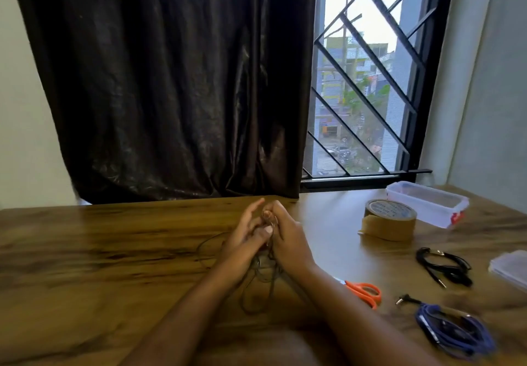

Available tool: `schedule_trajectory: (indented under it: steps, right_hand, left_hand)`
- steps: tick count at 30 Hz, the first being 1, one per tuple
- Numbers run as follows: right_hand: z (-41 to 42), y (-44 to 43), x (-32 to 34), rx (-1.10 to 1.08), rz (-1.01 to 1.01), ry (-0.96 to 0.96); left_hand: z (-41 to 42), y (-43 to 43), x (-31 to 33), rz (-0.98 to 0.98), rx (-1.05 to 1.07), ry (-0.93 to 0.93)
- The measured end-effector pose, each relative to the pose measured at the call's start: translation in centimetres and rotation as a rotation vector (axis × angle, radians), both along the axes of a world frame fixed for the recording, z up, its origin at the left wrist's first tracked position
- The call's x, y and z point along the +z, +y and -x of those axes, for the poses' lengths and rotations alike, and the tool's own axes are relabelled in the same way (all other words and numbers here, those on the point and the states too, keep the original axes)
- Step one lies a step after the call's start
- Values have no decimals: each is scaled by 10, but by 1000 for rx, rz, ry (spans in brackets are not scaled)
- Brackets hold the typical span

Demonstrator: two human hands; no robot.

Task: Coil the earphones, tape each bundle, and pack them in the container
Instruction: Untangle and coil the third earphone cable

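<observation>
Both hands meet at the middle of the tabletop (114, 251), working one dark cord (256, 286). Left hand (242, 237) stands with fingers fairly straight and thumb pressed toward the right; right hand (288, 240) is curled closed, pinching the cord's upper end between the two. The cord's free length hangs down from the pinch and trails toward the person, lying in loose loops between the forearms, with one loop straying left. Its long axis thus runs away-to-near, straight below the grip, so winding likely means drawing slack up from the near side. Whether the left hand truly grips or only steadies the cord, cannot tell; the strand is thin and blurred there. Other things all sit to the right, nearer the right hand: tape roll (389, 219), and beyond it the clear container (427, 203), open, by the window (365, 75). Scissors (366, 294) lie just beside the right forearm. A black earphone set (445, 266) and a blue set (456, 328) lie farther right, loosely bunched, no tape seen on them. A clear lid (510, 268) sits at the right edge. Wood-grain surface, glossy. Dark curtain (171, 80) behind; daylight through the grille.
</observation>
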State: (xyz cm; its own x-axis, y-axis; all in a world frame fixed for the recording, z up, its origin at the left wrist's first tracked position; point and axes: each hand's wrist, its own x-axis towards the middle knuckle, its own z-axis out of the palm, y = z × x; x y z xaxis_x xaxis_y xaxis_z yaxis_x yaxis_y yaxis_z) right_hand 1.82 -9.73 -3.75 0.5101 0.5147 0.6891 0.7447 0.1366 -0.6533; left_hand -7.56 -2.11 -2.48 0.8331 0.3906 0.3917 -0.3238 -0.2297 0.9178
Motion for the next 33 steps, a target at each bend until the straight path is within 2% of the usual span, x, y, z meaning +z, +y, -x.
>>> schedule_trajectory:
  steps: [3,5,9,11,13,15,16,18,19,20,22,23,25,26,27,30,31,32,33]
  right_hand:
    - [-7,-1,4,-175,-58,-6]
    - [-11,-3,6,-257,-58,4]
    - [-10,-1,10,-199,-121,49]
    - [-8,-2,15,-179,-163,98]
    - [-10,-3,20,-169,-162,142]
    - [-14,-4,22,-133,-66,182]
    - [-15,-5,24,-55,4,225]
    - [-15,-11,30,175,186,310]
    - [-15,-13,32,195,325,236]
    - [-17,-16,32,98,496,71]
    - [-22,-18,29,-257,767,-272]
    - [-25,-19,28,-421,802,-347]
    - [-31,-21,23,-591,670,-320]
    - [-33,-21,23,-592,553,-227]
    - [-34,-20,25,-523,395,-49]
    - [-24,-15,35,59,-154,776]
    - [-19,-16,39,243,-230,949]
    - [-17,-17,41,364,-227,1041]
    - [-16,-20,42,444,-141,1065]
  left_hand:
    - [3,3,3,138,-17,59]
    - [4,5,5,161,-65,118]
    - [-2,2,0,36,-47,183]
    - [-7,5,-3,-26,114,185]
    - [-4,17,0,-270,405,162]
    - [7,36,7,-724,718,127]
    - [14,46,10,-883,832,114]
    - [26,62,13,-961,939,134]
    - [30,69,11,-958,965,160]
    - [32,73,9,-961,979,187]
    - [34,78,4,-1014,997,208]
    - [34,80,4,-1039,1015,197]
    - [36,81,5,-1046,1051,163]
    - [37,81,5,-1044,1069,150]
    - [37,82,5,-1030,1086,155]
    - [34,85,-1,-889,1099,250]
    - [31,85,-3,-817,1074,277]
    - [28,85,-4,-717,1040,281]
    - [24,89,-4,-541,991,247]
